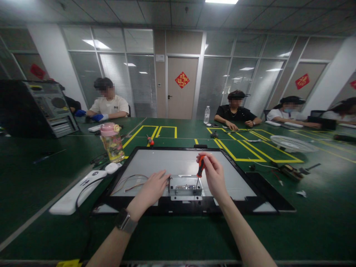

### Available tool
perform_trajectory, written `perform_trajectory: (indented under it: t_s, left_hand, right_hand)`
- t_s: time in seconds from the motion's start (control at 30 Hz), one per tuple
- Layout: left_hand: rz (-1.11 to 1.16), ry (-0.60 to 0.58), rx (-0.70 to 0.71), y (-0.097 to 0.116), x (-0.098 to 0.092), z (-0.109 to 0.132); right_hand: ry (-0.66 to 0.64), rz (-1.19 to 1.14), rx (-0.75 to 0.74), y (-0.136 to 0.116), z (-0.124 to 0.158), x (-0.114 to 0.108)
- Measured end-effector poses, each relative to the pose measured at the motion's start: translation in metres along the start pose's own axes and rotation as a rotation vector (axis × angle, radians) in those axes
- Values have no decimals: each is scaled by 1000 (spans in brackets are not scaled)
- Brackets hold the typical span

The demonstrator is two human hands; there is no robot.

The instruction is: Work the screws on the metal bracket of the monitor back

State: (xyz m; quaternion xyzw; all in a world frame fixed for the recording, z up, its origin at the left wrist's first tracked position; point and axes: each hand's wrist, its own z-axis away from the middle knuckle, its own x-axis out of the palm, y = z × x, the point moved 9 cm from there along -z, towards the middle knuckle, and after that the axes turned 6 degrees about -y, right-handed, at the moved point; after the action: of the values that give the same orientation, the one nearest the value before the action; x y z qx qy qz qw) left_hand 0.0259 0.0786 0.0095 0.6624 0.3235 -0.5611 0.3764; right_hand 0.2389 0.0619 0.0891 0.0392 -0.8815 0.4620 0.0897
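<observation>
A flat display panel with a black frame lies on the green table in front of me. On its near middle part sits a small silver metal box with a bracket along its front edge. My right hand grips a red and black screwdriver, held nearly upright, its shaft pointing down at the box's right side. Whether the tip sits in a screw is too small to tell. My left hand lies flat, fingers stretched, fingertips against the box's left side. Thin cables run on the panel beside it.
At the left are a white power bank-like device with a black cable and a pink-lidded bottle. An open computer case stands farther left. A black slab lies right of the panel. Several people sit across the table.
</observation>
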Motion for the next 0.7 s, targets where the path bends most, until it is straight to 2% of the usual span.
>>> perform_trajectory:
  t_s: [0.17, 0.33, 0.53, 0.7]
  left_hand:
    - [-23, 3, 16, 1, 1, 0]
    - [-29, 12, 8, 0, 2, 0]
    - [-24, -26, 3, 2, 1, 1]
    - [-27, -21, -4, -2, 6, -1]
  right_hand:
    - [40, -24, 23, 1, 1, -3]
    - [-10, -119, 85, 8, -1, 0]
    - [-76, 17, -8, -3, 1, 7]
    - [-8, 224, -144, -18, 4, 6]
